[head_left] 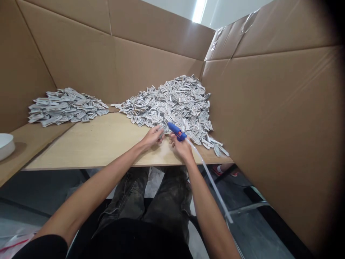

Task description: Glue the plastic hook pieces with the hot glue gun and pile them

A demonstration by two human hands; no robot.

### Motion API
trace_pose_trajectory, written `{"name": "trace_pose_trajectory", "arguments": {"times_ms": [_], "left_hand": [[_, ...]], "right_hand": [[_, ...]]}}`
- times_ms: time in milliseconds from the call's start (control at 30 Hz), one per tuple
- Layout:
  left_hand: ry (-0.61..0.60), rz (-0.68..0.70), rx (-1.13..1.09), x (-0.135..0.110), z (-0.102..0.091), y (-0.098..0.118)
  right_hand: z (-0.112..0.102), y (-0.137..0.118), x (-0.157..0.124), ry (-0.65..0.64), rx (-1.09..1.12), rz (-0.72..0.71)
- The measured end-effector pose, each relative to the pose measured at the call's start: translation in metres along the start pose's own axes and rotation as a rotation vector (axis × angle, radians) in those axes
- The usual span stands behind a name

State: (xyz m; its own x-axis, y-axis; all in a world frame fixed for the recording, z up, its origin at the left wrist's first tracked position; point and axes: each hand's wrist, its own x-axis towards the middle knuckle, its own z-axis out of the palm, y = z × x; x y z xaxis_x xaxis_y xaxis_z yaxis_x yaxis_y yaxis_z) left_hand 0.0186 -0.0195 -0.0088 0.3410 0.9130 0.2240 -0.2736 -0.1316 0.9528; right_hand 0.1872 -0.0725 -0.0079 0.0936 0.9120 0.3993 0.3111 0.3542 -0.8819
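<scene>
My right hand (180, 144) is wrapped round a blue hot glue gun (176, 131), whose nozzle points up and left. A long, whitish glue stick (210, 176) trails from its back end, down past my forearm. In my left hand (153, 137), fingers closed, is a small grey slotted piece (163, 128), close to the nozzle. My fingers hide part of it; whether the nozzle touches it I cannot tell. Just beyond both hands rises a large pile of similar grey-white slotted pieces (172, 100).
A smaller pile of grey pieces (66, 106) lies at the back left. At the left edge stands a white bowl (5, 145). Tall cardboard walls (275, 108) enclose the wooden tabletop (88, 144) at the back and sides. Beneath the table on the right, a red shoe (218, 171) shows.
</scene>
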Motion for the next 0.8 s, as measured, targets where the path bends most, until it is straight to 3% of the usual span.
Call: {"name": "trace_pose_trajectory", "arguments": {"times_ms": [133, 300, 533, 800], "left_hand": [[0.002, 0.039, -0.086, 0.0044, -0.0019, 0.0014], [-0.049, 0.068, -0.134, 0.0046, 0.0005, 0.0033], [-0.080, 0.081, -0.140, 0.0048, 0.0016, -0.0005], [-0.056, 0.103, -0.118, 0.0029, 0.0011, -0.0006]], "right_hand": [[-0.0006, 0.0067, -0.0003, -0.089, 0.066, -0.011], [-0.0021, 0.0071, -0.0008, -0.109, 0.035, 0.014], [-0.0031, 0.0074, -0.0007, -0.113, 0.023, 0.010], [-0.0046, 0.0014, -0.0021, -0.054, -0.174, -0.064]]}}
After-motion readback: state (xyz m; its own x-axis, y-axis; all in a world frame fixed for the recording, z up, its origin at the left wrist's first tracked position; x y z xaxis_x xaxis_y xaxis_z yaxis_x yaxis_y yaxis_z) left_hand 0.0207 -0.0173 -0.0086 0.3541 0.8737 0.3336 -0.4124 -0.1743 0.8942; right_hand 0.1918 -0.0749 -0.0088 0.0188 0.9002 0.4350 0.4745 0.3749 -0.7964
